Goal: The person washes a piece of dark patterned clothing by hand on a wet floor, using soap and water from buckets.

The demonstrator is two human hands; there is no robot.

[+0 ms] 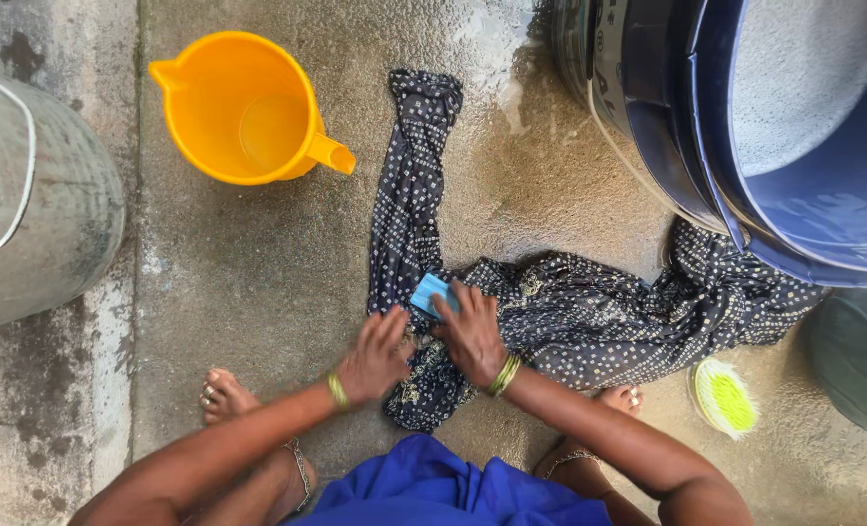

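Low in the frame, the left hand [375, 356] presses flat and open-fingered on a wet dark dotted garment [550, 312] spread over the concrete floor [258, 282] at centre. Touching it, the right hand [472, 336] is closed over a blue soap bar [432, 292], resting on the cloth. At lower right, beside the garment, lies a yellow-green scrub brush [724, 397]. Farther off, an orange plastic jug [244, 107] stands at upper left, and blue tubs [794, 127] fill the upper right.
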